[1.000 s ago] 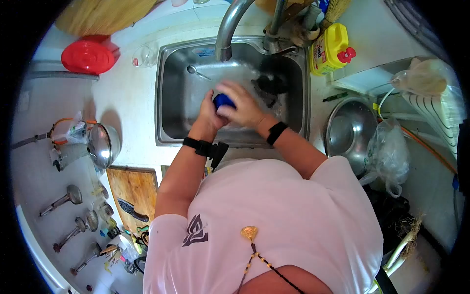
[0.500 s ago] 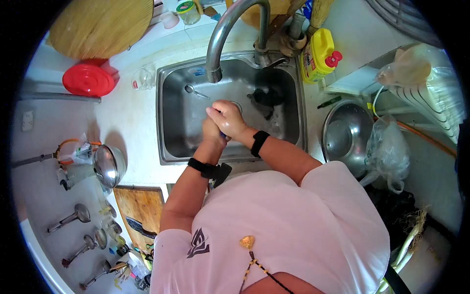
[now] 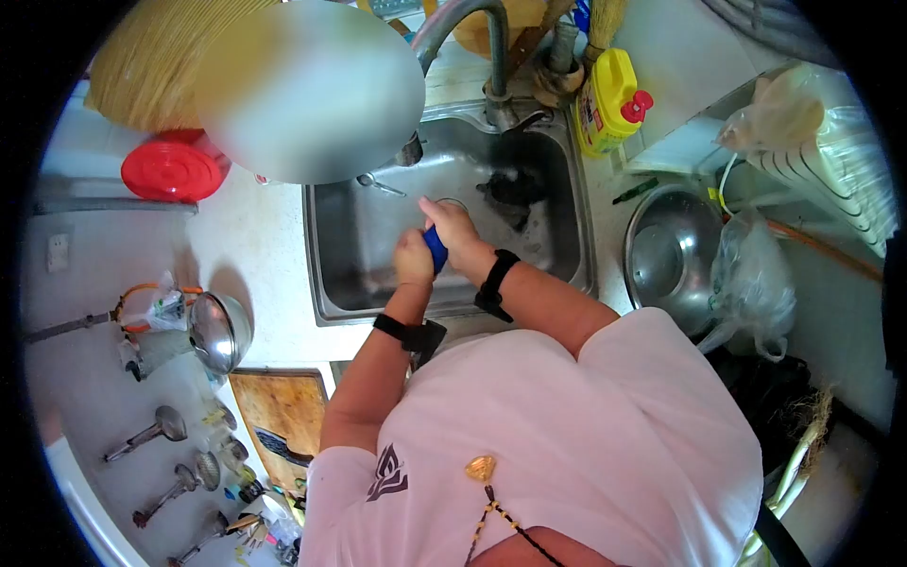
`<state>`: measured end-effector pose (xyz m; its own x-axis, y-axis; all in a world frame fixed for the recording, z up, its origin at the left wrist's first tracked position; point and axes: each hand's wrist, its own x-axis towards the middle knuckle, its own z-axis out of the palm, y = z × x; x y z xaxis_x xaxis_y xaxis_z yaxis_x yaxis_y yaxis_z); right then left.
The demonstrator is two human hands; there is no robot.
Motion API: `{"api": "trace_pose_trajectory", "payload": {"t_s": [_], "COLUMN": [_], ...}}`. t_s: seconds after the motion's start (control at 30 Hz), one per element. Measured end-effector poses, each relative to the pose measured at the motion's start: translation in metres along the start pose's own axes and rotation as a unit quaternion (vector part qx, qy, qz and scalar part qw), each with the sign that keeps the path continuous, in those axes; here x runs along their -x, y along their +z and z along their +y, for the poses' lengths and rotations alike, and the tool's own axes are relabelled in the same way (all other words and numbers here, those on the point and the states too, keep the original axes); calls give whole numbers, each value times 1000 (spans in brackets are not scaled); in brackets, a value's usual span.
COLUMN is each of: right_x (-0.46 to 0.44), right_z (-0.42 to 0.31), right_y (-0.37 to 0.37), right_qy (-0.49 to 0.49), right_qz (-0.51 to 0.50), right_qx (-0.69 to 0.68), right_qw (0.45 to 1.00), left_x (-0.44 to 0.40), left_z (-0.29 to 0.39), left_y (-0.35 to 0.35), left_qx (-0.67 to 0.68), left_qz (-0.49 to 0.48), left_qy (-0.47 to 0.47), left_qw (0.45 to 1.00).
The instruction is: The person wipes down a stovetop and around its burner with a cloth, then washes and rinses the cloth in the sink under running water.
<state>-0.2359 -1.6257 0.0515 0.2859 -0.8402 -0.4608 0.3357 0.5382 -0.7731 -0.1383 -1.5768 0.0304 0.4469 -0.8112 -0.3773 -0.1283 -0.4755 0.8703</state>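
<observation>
Over the steel sink point(image 3: 326, 274), my left hand point(image 3: 412, 259) and my right hand point(image 3: 455, 231) are close together. A small blue thing, perhaps a cloth or sponge point(image 3: 436, 249), shows between them. Both hands are closed on it, and most of it is hidden by the fingers. Beyond my hands a metal spoon point(image 3: 382, 185) lies on the sink floor. A dark, wet-looking lump point(image 3: 513, 188) lies right of the drain; its kind is unclear.
The faucet point(image 3: 497, 66) arches over the sink's back edge. A yellow bottle point(image 3: 605, 109) and steel basin point(image 3: 674, 253) stand to the right. At left are a red plastic item point(image 3: 172, 170), a metal bowl point(image 3: 216, 331) and a cutting board point(image 3: 282, 411). A pale blurred oval covers the upper left.
My hands have shifted and drawn slightly apart, so more of the blue thing shows between them. The pale blurred oval has appeared at upper left, covering part of the faucet.
</observation>
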Motion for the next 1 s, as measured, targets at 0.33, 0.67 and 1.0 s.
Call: {"api": "trace_pose_trajectory", "payload": {"t_s": [0.33, 0.67, 1.0], "right_x": [25, -78, -145], "right_z": [15, -95, -77], "right_y": [-45, -40, -56], "right_qy": [-257, -344, -173], "right_qz": [-87, 139, 212], "right_qx": [420, 673, 718], "right_qw": [866, 639, 640], "left_x": [11, 23, 39], "left_z": [17, -42, -76], "left_y": [-21, -61, -84], "left_qx": [108, -336, -507], "left_qz": [-123, -17, -17], "left_qy": [-129, 125, 187], "left_qw": [978, 934, 841]}}
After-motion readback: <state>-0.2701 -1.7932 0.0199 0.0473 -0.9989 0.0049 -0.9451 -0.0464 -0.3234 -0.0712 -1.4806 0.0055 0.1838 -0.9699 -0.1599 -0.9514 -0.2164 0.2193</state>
